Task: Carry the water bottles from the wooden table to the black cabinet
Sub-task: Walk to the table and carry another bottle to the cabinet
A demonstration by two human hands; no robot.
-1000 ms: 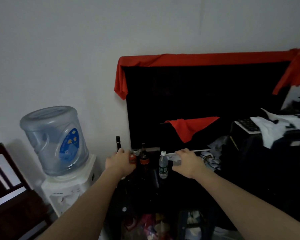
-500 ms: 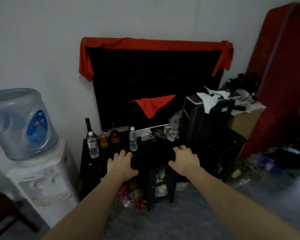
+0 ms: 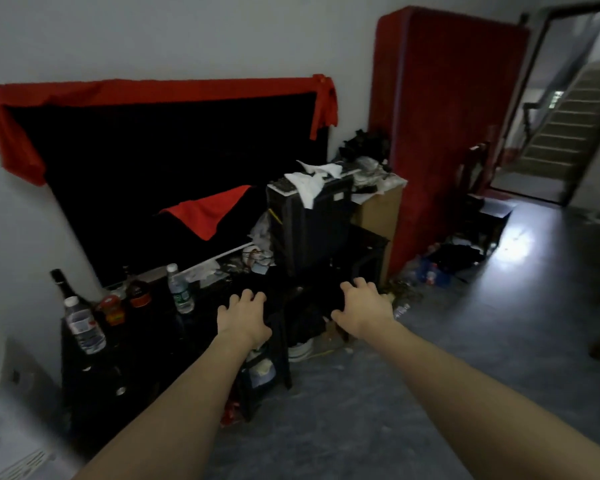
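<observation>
Black and very dim, the low cabinet (image 3: pixel 146 344) stood against the white wall at the left of the head-camera view, under a large dark screen (image 3: pixel 174 174) draped with a red cloth (image 3: pixel 84 95). On the cabinet's top, from left to right, stood a tall dark glass bottle (image 3: pixel 60 282), a clear water bottle with a white cap and a red-and-white label (image 3: pixel 84 327) at the front left corner, two short dark bottles with red labels (image 3: pixel 125 299), and a second clear water bottle with a green label (image 3: pixel 180 289). Both water bottles were upright and well apart from each other.

Right of the second bottle, the left hand (image 3: pixel 244 320) hung in front of the cabinet, fingers spread and loosely bent, holding nothing. Further right, the right hand (image 3: pixel 366 308) was likewise empty, fingers apart, touching nothing.

Beyond the hands sat a dark box-shaped unit (image 3: pixel 312 226) topped with a white cloth, then a tall red panel (image 3: pixel 444 119) leaning on the wall, and an open doorway with stairs (image 3: pixel 565 119) at the far right.

Judging from this, two water bottles had reached the black cabinet and neither hand carried another. The wooden table was not identifiable in view, so whether more bottles remained could not be told.
</observation>
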